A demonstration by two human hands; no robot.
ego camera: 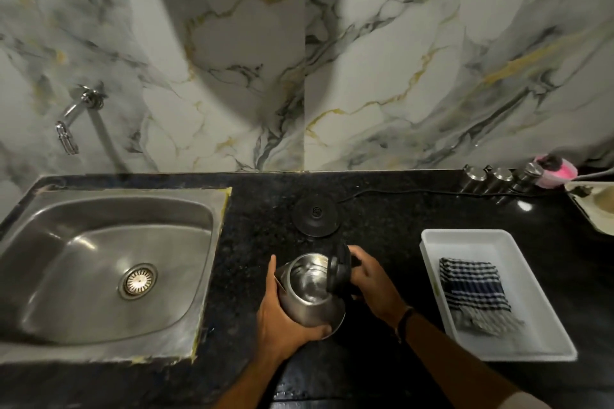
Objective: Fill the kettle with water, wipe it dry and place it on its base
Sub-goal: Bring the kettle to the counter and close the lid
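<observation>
A steel kettle (307, 292) stands on the black counter with its black lid (339, 272) flipped open, so the bare inside shows. My left hand (282, 319) wraps around the kettle's body from the left and front. My right hand (368, 279) grips the black handle side behind the open lid. The round black base (317, 214) lies on the counter just behind the kettle, its cord running right along the wall. A blue-and-white checked cloth (471, 289) lies folded in a white tray (465, 239) to the right.
A steel sink (99, 262) is set into the counter at the left, with a chrome wall tap (74, 119) above it. Small steel jars (498, 176) and a pink object (553, 169) line the back right. A cream dish (594, 206) sits at the right edge.
</observation>
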